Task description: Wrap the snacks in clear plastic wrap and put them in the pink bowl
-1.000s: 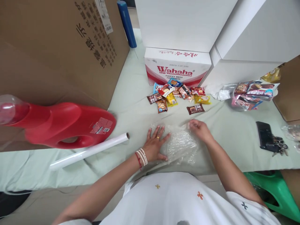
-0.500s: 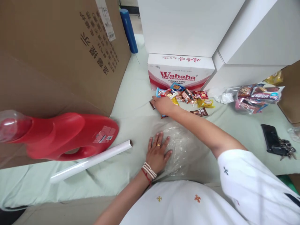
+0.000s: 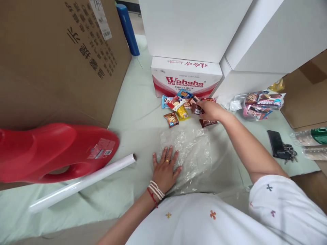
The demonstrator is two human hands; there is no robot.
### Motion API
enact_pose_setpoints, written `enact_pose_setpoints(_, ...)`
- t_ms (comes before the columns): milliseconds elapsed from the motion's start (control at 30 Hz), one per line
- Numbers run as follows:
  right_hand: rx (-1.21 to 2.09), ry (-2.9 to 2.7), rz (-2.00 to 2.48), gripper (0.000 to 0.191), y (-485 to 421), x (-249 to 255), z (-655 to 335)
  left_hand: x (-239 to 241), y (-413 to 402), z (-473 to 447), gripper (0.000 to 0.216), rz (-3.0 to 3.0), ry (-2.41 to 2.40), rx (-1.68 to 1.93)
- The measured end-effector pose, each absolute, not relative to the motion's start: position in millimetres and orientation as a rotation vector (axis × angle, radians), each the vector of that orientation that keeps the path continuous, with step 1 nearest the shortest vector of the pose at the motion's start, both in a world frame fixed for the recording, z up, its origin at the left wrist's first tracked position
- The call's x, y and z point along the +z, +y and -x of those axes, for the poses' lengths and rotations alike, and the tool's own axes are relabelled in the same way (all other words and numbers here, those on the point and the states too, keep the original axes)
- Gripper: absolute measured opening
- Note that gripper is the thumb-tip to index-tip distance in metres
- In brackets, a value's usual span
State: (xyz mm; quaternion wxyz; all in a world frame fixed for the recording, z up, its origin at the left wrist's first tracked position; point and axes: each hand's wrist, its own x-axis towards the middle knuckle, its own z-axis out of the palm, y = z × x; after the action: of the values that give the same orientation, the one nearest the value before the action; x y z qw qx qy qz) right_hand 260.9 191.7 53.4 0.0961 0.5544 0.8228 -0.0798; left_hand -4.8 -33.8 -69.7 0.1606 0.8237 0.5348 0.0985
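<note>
My left hand lies flat with its fingers spread, on the left edge of a crumpled clear plastic bag. My right hand is closed on a small dark brown snack packet, held at the right part of a pile of wrapped snacks. In that pile are a blue-and-white packet, a red-and-white packet and a yellow packet. A brown cookie packet lies at the front left of the pile. Below my right hand rests another dark brown packet.
A Wahaha water carton stands behind the snacks. Leftward are a red jug, a white roll and a large cardboard box. To the right sit a clear bag of snacks, a black phone and keys.
My right hand has moved rightward across the snack pile with the dark brown packet, uncovering the cookie packet. My left hand stays flat on the bag. The view has shifted right.
</note>
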Motion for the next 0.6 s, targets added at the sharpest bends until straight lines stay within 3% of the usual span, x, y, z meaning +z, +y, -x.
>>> enact_pose_setpoints(300, -0.325, 2.323, -1.526, 0.064, 173.7, -8.7, -336.8, -71.1, -36.7, -4.5, 0.080, -2.273, 1.742, 0.273)
enact_pose_setpoints(467, -0.292, 2.264, -1.642, 0.045, 148.9, -10.4, -345.8, -75.3, -35.4, -5.1, 0.062, -2.224, 1.809, 0.329)
enact_pose_setpoints(600, -0.174, 2.261, -1.872, 0.048, 124.0, 22.0, -346.4, -76.2, -35.6, -5.2, 0.054, -2.209, 1.796, 0.382)
